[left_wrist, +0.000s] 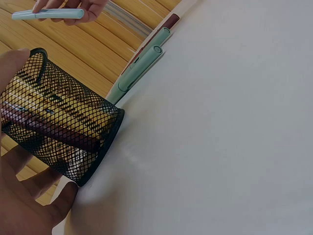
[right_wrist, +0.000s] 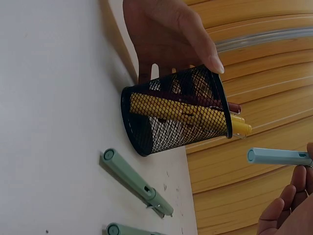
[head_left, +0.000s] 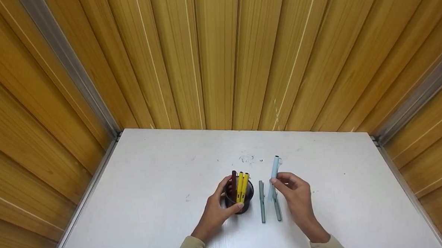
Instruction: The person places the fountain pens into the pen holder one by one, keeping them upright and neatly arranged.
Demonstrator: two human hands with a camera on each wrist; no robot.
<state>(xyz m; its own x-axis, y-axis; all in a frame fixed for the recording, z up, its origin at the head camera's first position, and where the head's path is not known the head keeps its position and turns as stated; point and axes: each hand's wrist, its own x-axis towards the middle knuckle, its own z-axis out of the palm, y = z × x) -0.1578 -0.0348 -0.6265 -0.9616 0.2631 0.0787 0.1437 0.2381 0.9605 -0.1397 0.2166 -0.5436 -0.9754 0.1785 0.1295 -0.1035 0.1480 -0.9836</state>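
Observation:
My left hand [head_left: 215, 210] holds a black mesh pen holder [right_wrist: 171, 115] by its side, thumb near the rim and fingers round the far side. Inside stand two yellow pens [head_left: 242, 186] and a dark red pen [head_left: 233, 181], their tops sticking out. To the right of it, my right hand [head_left: 296, 191] pinches a light blue pen [head_left: 274, 168] between thumb and fingers, raised above the table. Below that pen lie two grey-green pens, a left one [head_left: 262, 202] and a right one [head_left: 277, 209], the right one partly covered in the head view.
The white table [head_left: 152, 171] carries small dark marks [head_left: 246, 159] beyond the pens. In the left wrist view, another dark red pen [left_wrist: 171, 20] shows behind the grey-green ones. Yellow wood-patterned panels [head_left: 218, 64] with metal edge strips enclose the table at the back and sides.

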